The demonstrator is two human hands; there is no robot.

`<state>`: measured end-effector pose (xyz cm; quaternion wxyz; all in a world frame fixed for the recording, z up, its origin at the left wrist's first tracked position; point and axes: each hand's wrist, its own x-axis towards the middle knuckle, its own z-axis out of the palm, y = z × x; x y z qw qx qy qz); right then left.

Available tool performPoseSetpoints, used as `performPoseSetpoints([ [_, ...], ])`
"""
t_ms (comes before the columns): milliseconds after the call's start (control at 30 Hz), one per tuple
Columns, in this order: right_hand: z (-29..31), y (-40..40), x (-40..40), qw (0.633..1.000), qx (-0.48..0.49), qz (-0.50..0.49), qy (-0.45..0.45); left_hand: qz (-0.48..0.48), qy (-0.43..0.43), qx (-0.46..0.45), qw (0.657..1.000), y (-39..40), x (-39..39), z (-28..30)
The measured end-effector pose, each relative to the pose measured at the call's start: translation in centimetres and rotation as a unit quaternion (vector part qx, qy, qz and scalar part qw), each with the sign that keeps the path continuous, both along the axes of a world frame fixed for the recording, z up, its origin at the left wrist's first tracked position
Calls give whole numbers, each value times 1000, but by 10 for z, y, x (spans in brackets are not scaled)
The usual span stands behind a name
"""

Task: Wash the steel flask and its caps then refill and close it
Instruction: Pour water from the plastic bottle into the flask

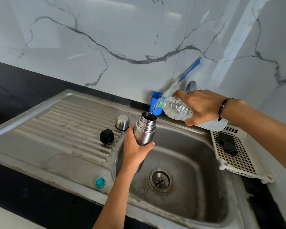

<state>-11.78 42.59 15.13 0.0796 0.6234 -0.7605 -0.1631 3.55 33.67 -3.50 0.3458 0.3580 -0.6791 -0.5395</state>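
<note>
Left forearm is coming up from the bottom edge, over the sink [196,212] basin. Teal bottle cap [100,182] is lying on the sink's front rim, near the desk [23,192]. My left grip [135,151] is wrapping fully round the steel flask [144,131], holding it upright with the mouth open above the basin. Black inner cap [106,136] and steel outer cap [122,122] are sitting on the ribbed drainboard just left of the flask, apart from each other. My right grip [203,107] is clamping round the clear water bottle [177,109], tilting it neck-down; water is streaming into the flask mouth. Behind: blue holder [153,100], blue-handled brush [187,73] leaning on the wall. White perforated tray [238,157] is sitting right of the basin.
</note>
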Motion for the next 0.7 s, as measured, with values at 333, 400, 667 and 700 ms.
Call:
performPoseSetpoints([
  [333,0,-1,0,1000,5,1,6,4,-1,-1,1000,-1,0,-3],
  [400,-1,-2,0,1000,6,1,7,5,-3,-1,1000,-2,-1,-4],
  [667,0,-1,0,1000,5,1,13,5,6,2,1000,-1,0,-2],
  [700,1,-1,0,1000,4,0,13,6,6,2,1000,-2,0,-2],
])
